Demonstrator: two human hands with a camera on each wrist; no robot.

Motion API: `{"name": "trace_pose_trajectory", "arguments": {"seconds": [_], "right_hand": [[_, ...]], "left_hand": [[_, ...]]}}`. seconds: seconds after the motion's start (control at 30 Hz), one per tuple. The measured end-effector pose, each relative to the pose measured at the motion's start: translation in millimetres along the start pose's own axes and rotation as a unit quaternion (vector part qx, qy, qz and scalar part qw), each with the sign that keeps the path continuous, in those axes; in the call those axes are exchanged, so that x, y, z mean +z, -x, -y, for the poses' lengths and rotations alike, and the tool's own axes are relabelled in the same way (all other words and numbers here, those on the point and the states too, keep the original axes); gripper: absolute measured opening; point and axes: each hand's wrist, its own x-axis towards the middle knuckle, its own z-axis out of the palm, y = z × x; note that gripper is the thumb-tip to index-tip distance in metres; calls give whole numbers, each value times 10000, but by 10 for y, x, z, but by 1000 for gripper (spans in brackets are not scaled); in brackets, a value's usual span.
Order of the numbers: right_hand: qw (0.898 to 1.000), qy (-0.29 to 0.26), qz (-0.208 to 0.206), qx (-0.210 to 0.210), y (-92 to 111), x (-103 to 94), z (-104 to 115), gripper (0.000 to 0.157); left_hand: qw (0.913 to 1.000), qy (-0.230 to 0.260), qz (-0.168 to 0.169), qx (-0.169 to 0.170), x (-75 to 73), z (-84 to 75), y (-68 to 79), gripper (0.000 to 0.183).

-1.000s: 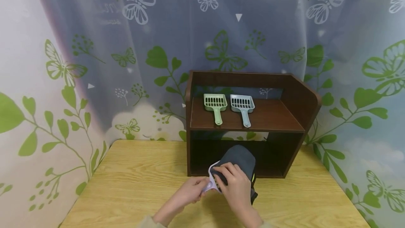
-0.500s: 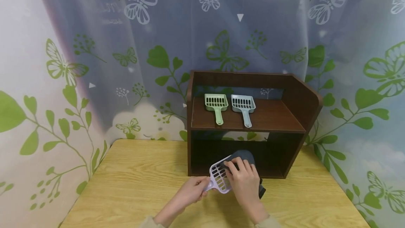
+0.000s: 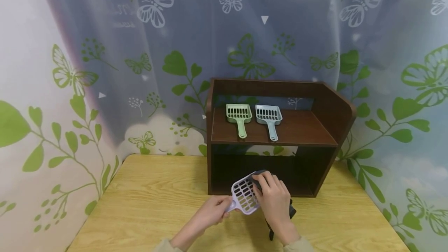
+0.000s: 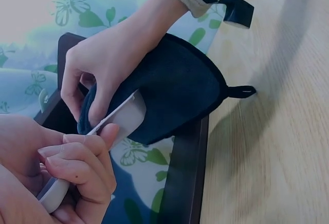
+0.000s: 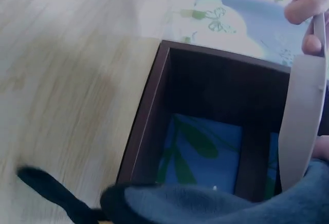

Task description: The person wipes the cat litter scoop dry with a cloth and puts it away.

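My left hand point(image 3: 212, 210) grips a light purple litter scoop point(image 3: 241, 193) by its handle, above the table in front of the shelf. My right hand point(image 3: 275, 202) holds a dark blue cloth point(image 4: 180, 82) against the scoop's far right edge. In the left wrist view the cloth has a black trimmed border and a hanging loop point(image 4: 241, 91), and thumb and fingers pinch it on either side. The scoop's slotted face shows in the head view; its right end is partly hidden by the right hand and cloth. The right wrist view shows the scoop's side point(image 5: 302, 116) touching the cloth.
Behind the hands stands a dark brown two-level shelf point(image 3: 297, 127). On its upper board lie a green litter scoop point(image 3: 239, 114) and a light blue litter scoop point(image 3: 268, 116). The wooden table point(image 3: 150, 189) extends to both sides. A patterned curtain point(image 3: 189, 22) hangs behind.
The right hand and cloth have moved right across the scoop, uncovering most of its slotted face, and the cloth has folded down. The left hand has stayed almost still on the handle.
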Motion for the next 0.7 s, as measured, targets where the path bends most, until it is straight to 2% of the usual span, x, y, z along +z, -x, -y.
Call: {"name": "trace_pose_trajectory", "arguments": {"seconds": [0.2, 0.37, 0.53, 0.7], "right_hand": [[9988, -251, 114, -403, -10, 15, 143, 24], [9946, -788, 370, -558, -15, -6, 228, 23], [9852, -1308, 840, -721, 3, -48, 207, 21], [9780, -1419, 1216, -927, 35, -110, 149, 20]], "left_hand": [[9995, -233, 119, 149, -6, -35, -43, 33], [9990, -364, 103, 222, -2, -62, -63, 34], [9992, -330, -161, 183, -15, -28, -59, 34], [9990, -176, -397, 135, -58, -20, -64, 32]]}}
